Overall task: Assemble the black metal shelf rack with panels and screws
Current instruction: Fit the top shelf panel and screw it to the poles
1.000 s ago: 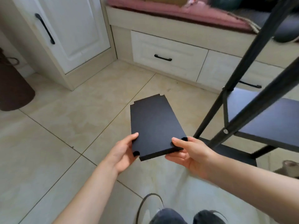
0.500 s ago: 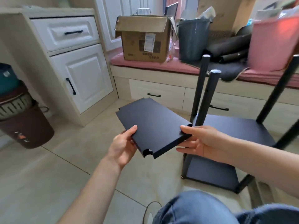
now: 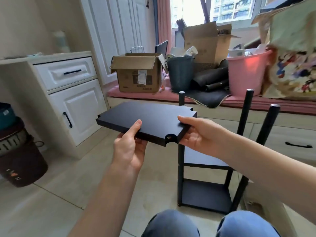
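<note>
Black panel [image 3: 145,119] held near flat, long axis left-right, far-right corner toward rack [image 3: 205,194]. Left hand [image 3: 130,146] pinching near edge, right hand [image 3: 200,134] gripping right end.

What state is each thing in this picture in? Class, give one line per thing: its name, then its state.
Black panel: held off the floor, roughly level, not yet fitted.
Left hand: grips the panel's near edge, thumb on top.
Right hand: holds the panel's right end.
Shelf rack: upright, two shelves fitted, post tops bare.
Cardboard box: flaps open.
Drawer: closed.
Cabinet door: closed.
</note>
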The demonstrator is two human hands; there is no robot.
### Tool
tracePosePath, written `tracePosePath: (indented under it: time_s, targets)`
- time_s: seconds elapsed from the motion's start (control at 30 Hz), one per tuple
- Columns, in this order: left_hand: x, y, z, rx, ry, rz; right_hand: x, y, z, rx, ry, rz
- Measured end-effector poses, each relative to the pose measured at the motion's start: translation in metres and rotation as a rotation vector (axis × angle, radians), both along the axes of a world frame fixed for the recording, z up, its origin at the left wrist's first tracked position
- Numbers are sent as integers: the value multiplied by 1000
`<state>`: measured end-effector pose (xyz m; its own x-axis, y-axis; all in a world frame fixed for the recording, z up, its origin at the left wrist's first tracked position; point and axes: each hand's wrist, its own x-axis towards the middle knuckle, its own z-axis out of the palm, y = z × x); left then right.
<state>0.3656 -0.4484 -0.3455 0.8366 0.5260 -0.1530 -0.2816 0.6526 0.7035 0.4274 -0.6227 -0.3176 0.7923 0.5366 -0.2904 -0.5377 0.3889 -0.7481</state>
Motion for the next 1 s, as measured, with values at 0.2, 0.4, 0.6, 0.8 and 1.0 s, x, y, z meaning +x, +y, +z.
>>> tracePosePath:
  time_s: [0.2,0.4,0.6,0.8,1.0]
  targets:
    - [9,-11,25,6,-40,-17,14,-27,33,-12,-31,-87]
    - [31,23,41,11,6,-83,38,-78,61,-39,-89,-141]
    - [74,34,70,-13,-35,-308,75,-129,81,-138,-156,-187]
    - [132,9,83,190,121,-476,126,-167,86,-377,-219,-350]
    - [178,-27,65,481,224,-478,173,-199,62,-666,-225,-444]
